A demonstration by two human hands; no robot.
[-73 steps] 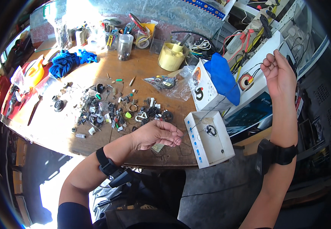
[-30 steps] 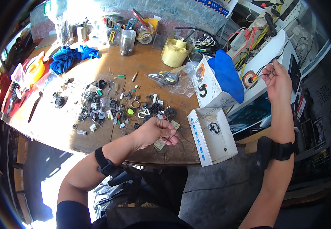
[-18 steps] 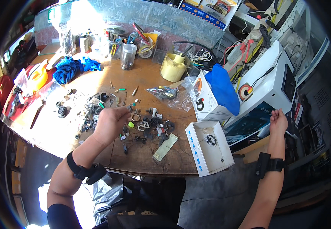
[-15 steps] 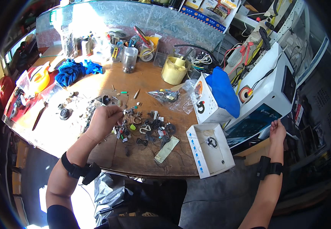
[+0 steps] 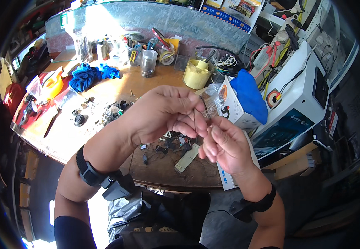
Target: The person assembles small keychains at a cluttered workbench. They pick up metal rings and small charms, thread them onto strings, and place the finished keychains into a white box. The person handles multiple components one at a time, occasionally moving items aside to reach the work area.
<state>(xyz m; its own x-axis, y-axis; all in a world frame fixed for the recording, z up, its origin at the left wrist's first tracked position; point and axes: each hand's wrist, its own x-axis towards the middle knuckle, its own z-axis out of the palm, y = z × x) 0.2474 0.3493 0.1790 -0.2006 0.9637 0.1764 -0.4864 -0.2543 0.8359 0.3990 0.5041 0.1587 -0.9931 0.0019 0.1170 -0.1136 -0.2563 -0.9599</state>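
Observation:
Both my hands are raised over the worktable, fingertips close together. My left hand [image 5: 163, 112] is closed, with a thin dark wire [image 5: 195, 121] pinched between thumb and fingers. A short strand of it hangs past the fingers. My right hand [image 5: 228, 146] meets it from the right, thumb and forefinger closed on the same wire. What is on the wire's ends is too small to make out. Beneath the hands lies a pile of small parts and thin leads [image 5: 173, 144], partly hidden by my left hand and forearm. A pale green strip [image 5: 186, 159] lies beside the pile.
At the right, a white open box [image 5: 228, 178] is mostly behind my right hand, near a large white case [image 5: 290, 112] and a blue cloth [image 5: 248, 95]. A yellow tub [image 5: 195, 76], clear jar [image 5: 149, 62] and crumpled blue cloth [image 5: 84, 76] stand or lie farther back.
My left hand has lifted from the pile and moved right with the thin wire. My right hand has come in from the far right and closed on the wire too.

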